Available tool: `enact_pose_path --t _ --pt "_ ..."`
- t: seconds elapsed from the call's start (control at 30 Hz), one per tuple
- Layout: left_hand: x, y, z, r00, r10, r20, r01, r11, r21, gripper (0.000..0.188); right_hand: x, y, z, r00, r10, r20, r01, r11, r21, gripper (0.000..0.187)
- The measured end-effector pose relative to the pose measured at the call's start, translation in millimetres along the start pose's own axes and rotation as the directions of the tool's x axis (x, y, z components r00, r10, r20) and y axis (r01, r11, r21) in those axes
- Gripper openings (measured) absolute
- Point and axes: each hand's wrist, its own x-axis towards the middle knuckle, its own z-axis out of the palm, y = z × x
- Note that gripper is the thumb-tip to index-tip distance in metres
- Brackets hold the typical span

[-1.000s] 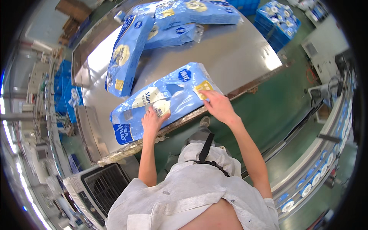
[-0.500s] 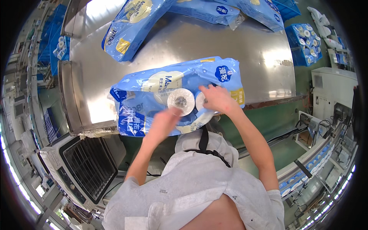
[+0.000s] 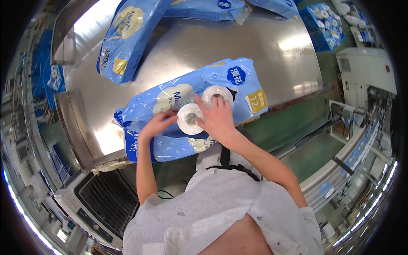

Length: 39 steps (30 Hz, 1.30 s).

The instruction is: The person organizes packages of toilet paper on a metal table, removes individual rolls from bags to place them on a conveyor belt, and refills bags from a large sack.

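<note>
A blue plastic pack [image 3: 157, 100] lies across the near edge of the metal table, its near side open. Two white paper rolls show in the opening, a nearer roll [image 3: 185, 122] and a farther roll [image 3: 208, 94], their ends facing up. My left hand [image 3: 158, 125] has its fingers stretched out, the tips at the nearer roll's left edge. Over both rolls lies my right hand [image 3: 218, 120], fingers apart. Its fingertips reach the core of the farther roll, while the thumb is by the nearer one. The rest of the pack's contents is hidden.
Several closed blue packs [image 3: 131, 38] lie on the far part of the metal table [image 3: 255, 46]. A blue crate of rolls [image 3: 325, 25] stands beyond the table's right side. Below left is a grey slatted machine [image 3: 104, 199]; a conveyor [image 3: 340, 170] runs at the right.
My right hand has moved left onto the rolls, and my left hand has drawn back to the nearer roll's left side. The farther roll shows more fully. The view has shifted.
</note>
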Motion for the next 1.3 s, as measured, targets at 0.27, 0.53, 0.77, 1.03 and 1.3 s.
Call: enact_pose_path --t 0.27,0.53,0.77,1.03,1.3 --pt "97.7 47.0 8.4 0.993 0.101 -0.065 -0.102 0.995 -0.015 0.03 9.1 -10.0 13.0 0.997 0.081 0.013 -0.081 0.996 0.027 0.046" --pt "172.7 35.9 31.4 0.996 0.077 -0.041 -0.074 0.995 0.071 0.046 -36.6 4.7 -52.5 0.976 -0.024 -0.217 0.092 0.947 0.309 0.042" --pt "196.4 70.3 76.8 0.998 -0.007 -0.067 -0.005 0.983 -0.182 0.052 -143.2 28.6 -131.9 0.91 0.265 -0.319 -0.02 0.797 0.604 0.049" --pt "175.7 147.8 111.7 0.995 -0.07 -0.068 0.071 0.997 0.01 0.048 -264.1 73.2 -122.1 0.715 0.62 -0.323 -0.28 0.678 0.68 0.052" --pt "47.2 58.8 90.3 0.936 -0.325 -0.135 0.259 0.896 -0.362 0.052 -424.2 121.4 -82.9 0.379 0.853 -0.36 -0.301 0.481 0.823 0.048"
